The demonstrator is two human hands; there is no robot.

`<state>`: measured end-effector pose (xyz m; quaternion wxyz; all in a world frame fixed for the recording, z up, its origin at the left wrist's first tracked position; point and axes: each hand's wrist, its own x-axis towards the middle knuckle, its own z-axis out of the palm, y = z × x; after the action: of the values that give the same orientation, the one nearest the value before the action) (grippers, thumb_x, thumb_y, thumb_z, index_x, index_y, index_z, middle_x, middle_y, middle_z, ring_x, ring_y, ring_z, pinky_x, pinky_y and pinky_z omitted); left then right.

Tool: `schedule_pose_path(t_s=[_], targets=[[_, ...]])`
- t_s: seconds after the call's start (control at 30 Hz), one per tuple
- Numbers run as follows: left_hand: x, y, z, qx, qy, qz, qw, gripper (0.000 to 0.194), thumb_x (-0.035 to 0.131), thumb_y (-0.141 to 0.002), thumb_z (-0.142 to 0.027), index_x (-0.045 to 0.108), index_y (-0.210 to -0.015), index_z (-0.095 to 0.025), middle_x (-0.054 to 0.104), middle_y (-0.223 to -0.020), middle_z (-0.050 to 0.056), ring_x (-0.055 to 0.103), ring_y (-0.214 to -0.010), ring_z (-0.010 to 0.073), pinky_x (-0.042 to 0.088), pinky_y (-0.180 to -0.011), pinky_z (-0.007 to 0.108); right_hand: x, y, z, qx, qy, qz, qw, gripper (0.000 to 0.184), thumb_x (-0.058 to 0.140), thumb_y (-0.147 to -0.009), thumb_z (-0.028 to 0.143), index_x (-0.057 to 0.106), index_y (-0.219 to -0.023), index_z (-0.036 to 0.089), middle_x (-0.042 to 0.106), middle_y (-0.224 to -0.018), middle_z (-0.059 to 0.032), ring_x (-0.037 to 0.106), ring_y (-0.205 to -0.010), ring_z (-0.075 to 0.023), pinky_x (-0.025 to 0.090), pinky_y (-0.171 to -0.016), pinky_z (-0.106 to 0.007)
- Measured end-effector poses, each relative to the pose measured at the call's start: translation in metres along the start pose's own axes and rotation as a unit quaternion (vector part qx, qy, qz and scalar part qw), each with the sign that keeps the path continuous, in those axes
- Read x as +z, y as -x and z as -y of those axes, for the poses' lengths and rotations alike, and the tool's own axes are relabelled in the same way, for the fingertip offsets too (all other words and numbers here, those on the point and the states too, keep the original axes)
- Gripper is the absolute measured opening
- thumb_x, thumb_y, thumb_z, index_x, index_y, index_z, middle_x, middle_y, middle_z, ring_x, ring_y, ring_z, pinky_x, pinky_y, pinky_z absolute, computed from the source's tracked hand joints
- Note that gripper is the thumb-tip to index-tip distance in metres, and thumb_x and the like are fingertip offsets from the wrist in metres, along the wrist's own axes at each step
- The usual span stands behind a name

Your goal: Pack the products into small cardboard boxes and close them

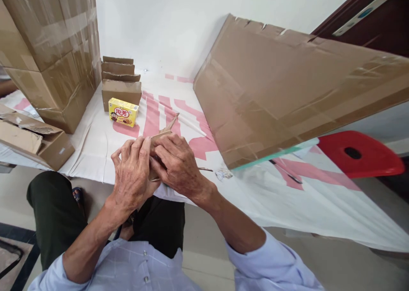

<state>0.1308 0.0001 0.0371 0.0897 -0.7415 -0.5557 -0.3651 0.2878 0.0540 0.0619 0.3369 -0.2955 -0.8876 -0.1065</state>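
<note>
At the table's front edge, my left hand [132,167] and my right hand [177,163] are both closed round a small brown cardboard box [162,135]. Its upper end shows between and beyond my fingers, with a thin flap sticking up to the right. Most of the box is hidden by my hands, so how far it is folded cannot be seen. Just beyond my left hand a yellow printed carton [123,113] stands on the cloth. Directly behind it, several small open cardboard boxes [121,90] form a row.
A tall stack of taped cartons [64,48] rises on the left, with an open carton [35,137] before it. To the right leans a large cardboard sheet [287,86]. A pink-and-white cloth [255,206] covers the table. A red stool [361,154] stands at far right.
</note>
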Motion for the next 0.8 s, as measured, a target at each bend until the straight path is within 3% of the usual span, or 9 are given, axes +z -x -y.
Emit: schedule_pose_path(t_s=[0.47, 0.6, 0.8], targets=[[-0.0026, -0.0017, -0.0008, 0.012, -0.008, -0.004, 1.000, 0.075, 0.067, -0.084, -0.024, 0.047, -0.154, -0.006, 0.064, -0.145, 0.025, 0.057, -0.136, 0.0398, 0.039, -0.109, 0.050, -0.0008, 0.0016, 0.0009, -0.009, 0.011, 0.005, 1.000, 0.021, 0.058, -0.102, 0.018, 0.066, -0.083, 0.022, 0.071, -0.099, -0.0107, 0.058, -0.101, -0.0278, 0.049, -0.090, -0.044], [-0.0008, -0.0023, -0.0013, 0.015, -0.006, 0.005, 1.000, 0.076, 0.068, -0.084, -0.025, 0.046, -0.155, -0.008, 0.063, -0.148, 0.024, 0.056, -0.139, 0.0400, 0.039, -0.110, 0.051, -0.0008, 0.0051, -0.0002, 0.015, -0.006, -0.025, 1.000, 0.019, 0.057, -0.102, 0.017, 0.070, -0.090, 0.022, 0.072, -0.101, -0.0112, 0.058, -0.099, -0.0267, 0.051, -0.090, -0.043], [-0.0004, -0.0039, -0.0011, 0.020, -0.005, 0.000, 1.000, 0.074, 0.066, -0.085, -0.024, 0.048, -0.154, -0.006, 0.063, -0.147, 0.025, 0.056, -0.138, 0.0397, 0.039, -0.109, 0.050, 0.0006, 0.0079, -0.0031, -0.023, 0.009, -0.057, 0.998, 0.025, 0.060, -0.102, 0.015, 0.067, -0.079, 0.022, 0.072, -0.093, -0.0096, 0.057, -0.091, -0.0245, 0.051, -0.082, -0.040]])
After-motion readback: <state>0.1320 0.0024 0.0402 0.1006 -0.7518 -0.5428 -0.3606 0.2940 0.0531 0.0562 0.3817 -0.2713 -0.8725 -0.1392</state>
